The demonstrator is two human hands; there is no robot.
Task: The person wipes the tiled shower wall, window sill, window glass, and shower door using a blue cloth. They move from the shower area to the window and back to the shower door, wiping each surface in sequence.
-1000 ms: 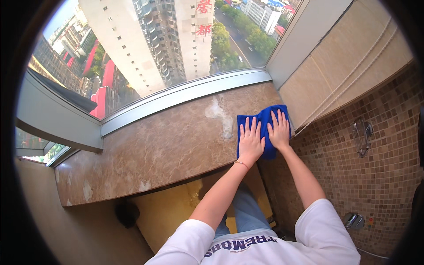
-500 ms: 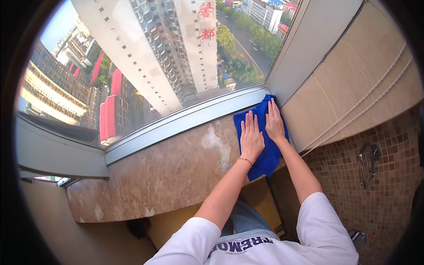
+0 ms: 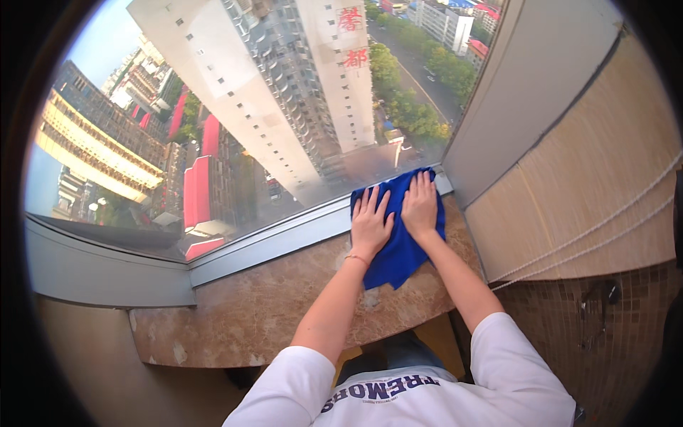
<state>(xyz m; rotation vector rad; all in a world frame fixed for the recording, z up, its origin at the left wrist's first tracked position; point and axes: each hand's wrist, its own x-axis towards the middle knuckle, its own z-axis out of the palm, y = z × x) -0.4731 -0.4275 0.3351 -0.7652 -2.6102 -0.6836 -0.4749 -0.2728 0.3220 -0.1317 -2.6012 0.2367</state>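
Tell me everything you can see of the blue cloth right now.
The blue cloth is a soft, plain deep-blue rag, rumpled rather than folded. It lies on the brown marble sill at its far right end, its top edge up against the grey window frame and its lower corner trailing toward the person. The left hand and right hand press flat on it, side by side, fingers spread toward the glass.

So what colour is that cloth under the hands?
The cloth is deep blue, plain; the head view shows it best.
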